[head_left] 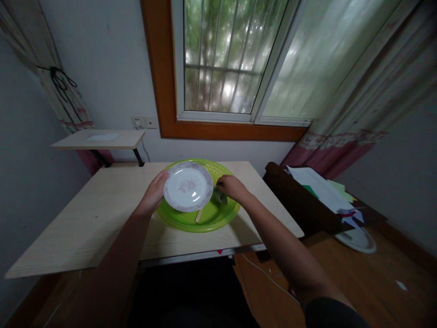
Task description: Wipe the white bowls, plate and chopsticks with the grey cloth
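Flower-patterned plate (188, 187) is over the left side of the green plastic tray (204, 228). The left hand (154, 193) grips its left rim, some fingers hidden; the right hand (233, 187) pinches a crumpled cloth (220, 196) beside the right rim. Glossy, probably ceramic, it should be stiff, fairly light, slippery if wet, breakable; the rim seems the surest hold.

standing here, i'm seeing a dark, plain, short sleeve (332, 314) stopping near the right elbow (309, 289), its hem curving round. from there the right forearm (275, 239) is showing bare down to the right hand (235, 189); the left forearm (119, 246) and left hand (153, 193) are going bare too. lower down, black clothing (191, 291), perhaps trousers, is sinking into shadow.
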`<state>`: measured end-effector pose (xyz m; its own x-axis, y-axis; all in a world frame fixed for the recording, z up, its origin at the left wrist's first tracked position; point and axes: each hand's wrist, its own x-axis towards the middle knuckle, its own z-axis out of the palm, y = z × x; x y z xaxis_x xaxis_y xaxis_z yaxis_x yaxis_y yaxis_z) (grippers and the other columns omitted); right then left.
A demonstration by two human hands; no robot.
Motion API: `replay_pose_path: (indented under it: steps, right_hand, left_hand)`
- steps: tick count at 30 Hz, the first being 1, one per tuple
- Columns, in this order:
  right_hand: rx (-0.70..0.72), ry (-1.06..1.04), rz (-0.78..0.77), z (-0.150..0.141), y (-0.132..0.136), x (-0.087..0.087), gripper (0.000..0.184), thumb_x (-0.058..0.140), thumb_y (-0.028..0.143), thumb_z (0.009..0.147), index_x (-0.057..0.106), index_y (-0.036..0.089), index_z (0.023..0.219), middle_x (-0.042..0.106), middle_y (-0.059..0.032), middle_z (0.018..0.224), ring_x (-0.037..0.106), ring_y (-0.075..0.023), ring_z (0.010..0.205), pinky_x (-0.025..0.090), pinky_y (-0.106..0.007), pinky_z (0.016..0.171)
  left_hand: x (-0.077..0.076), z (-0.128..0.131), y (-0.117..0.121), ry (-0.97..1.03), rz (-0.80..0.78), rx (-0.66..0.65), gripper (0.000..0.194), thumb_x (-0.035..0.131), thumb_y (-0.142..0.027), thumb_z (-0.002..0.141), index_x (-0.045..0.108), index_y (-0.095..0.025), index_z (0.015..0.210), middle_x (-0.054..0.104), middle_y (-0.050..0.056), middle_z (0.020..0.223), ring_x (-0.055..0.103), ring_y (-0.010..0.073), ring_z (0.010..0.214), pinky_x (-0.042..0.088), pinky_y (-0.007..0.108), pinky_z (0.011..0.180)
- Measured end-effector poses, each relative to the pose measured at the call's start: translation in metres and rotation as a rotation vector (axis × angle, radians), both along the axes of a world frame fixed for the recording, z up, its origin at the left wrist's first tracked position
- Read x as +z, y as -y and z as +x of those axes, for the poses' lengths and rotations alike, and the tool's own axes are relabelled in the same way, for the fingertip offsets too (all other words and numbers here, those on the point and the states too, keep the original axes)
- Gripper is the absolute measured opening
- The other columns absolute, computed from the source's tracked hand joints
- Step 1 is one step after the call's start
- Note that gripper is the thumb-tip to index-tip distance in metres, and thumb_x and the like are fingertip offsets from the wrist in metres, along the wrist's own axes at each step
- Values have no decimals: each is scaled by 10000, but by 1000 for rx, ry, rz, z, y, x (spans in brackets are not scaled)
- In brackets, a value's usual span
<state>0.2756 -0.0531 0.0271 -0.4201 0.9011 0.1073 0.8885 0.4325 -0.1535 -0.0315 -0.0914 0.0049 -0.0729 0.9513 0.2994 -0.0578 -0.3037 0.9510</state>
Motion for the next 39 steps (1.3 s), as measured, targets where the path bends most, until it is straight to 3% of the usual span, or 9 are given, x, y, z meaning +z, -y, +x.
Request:
replay_pose_path:
  steps: [5, 9, 12, 16, 19, 24, 29, 33, 39]
  right_hand:
    - [-4, -212, -32, -3, 2, 2, 310, 514, 294, 1036, 784, 152, 979, 792, -115, 1046, 717, -204, 998, 503, -296, 937]
    - [-2, -630, -296, -14, 11, 3, 475, 369, 436, 1091, 731, 142, 1000, 781, -103, 1013, 737, -162, 803, 567, -261, 741]
    - [47, -764, -511, -24, 20, 5, 392, 451, 478, 1058, 672, 155, 1043, 762, -81, 930, 712, -144, 662, 560, -236, 600]
    - [74, -832, -647, -36, 27, 7, 184, 553, 333, 1004, 583, 178, 1100, 717, -8, 730, 691, -145, 602, 557, -230, 571]
    - [4, -842, -564, -40, 27, 7, 123, 484, 245, 994, 572, 180, 1050, 682, 14, 646, 671, -148, 553, 533, -229, 538]
    - [-128, -650, -212, -39, 23, 7, 221, 407, 266, 1020, 606, 186, 967, 647, 22, 577, 645, -160, 535, 504, -248, 604]
    - [-228, -366, 103, -34, 25, 15, 262, 414, 280, 1048, 638, 190, 948, 762, -85, 888, 700, -208, 839, 453, -260, 730]
    - [-246, -231, 193, -35, 33, 20, 293, 380, 312, 1079, 643, 185, 1099, 769, -112, 994, 699, -235, 913, 430, -273, 753]
    - [-235, -159, 244, -38, 40, 22, 348, 346, 348, 1095, 606, 182, 1257, 774, -111, 1021, 703, -253, 916, 442, -287, 758]
  left_hand:
    - [-1, 0, -1, -14, 28, 12, 562, 528, -585, 971, 652, -150, 1306, 686, 150, 1346, 636, 288, 1260, 454, 466, 1142]
    - [-3, -1, -2, -4, 41, 30, 573, 521, -593, 976, 644, -137, 1301, 689, 160, 1330, 643, 281, 1243, 451, 462, 1140]
    - [-5, -1, -2, 14, 36, 42, 567, 528, -596, 973, 639, -146, 1300, 693, 153, 1319, 641, 278, 1244, 457, 457, 1135]
    - [-5, -1, -1, 3, 52, 44, 549, 520, -587, 981, 634, -166, 1315, 681, 144, 1345, 624, 270, 1279, 449, 446, 1149]
    - [-5, -1, -1, -15, 50, 46, 561, 524, -595, 975, 635, -169, 1321, 680, 153, 1350, 614, 280, 1298, 456, 457, 1144]
    - [-12, -3, -8, -22, -104, -34, 583, 627, -578, 905, 642, -179, 1328, 710, 159, 1289, 662, 326, 1212, 561, 514, 1011]
    - [-17, -4, -16, -111, -201, -47, 493, 703, -502, 831, 717, -197, 1219, 761, 145, 1123, 723, 341, 1025, 616, 563, 881]
    - [-16, -4, -16, -117, -219, -85, 429, 750, -407, 777, 754, -226, 1165, 767, 141, 1109, 721, 363, 1036, 611, 607, 887]
    - [-18, -4, -16, -140, -217, -53, 419, 708, -445, 798, 766, -219, 1146, 768, 116, 1079, 729, 359, 1017, 592, 652, 923]
